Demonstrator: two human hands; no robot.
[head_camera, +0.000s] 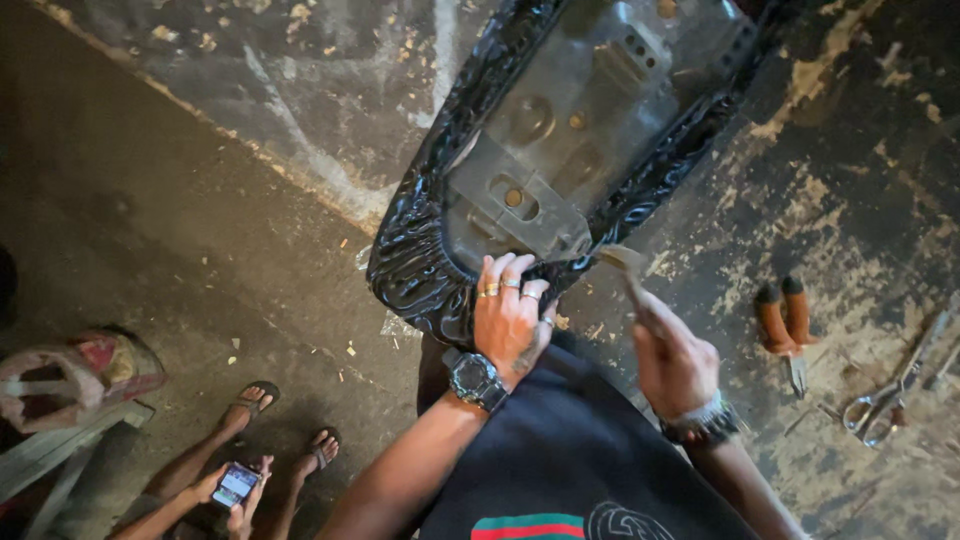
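Head view: both hands at the near end of an upturned seat.

I see my left hand, with rings and a watch, pressed flat with fingers spread on the glossy black cover where it wraps the seat's near edge. My right hand is closed around a hammer, its blurred head at the cover's edge just right of the left hand. The seat lies underside up on the worn bench. Orange-handled pliers and scissors lie toward the bench's right edge. At lower left, another person's hands hold a phone.
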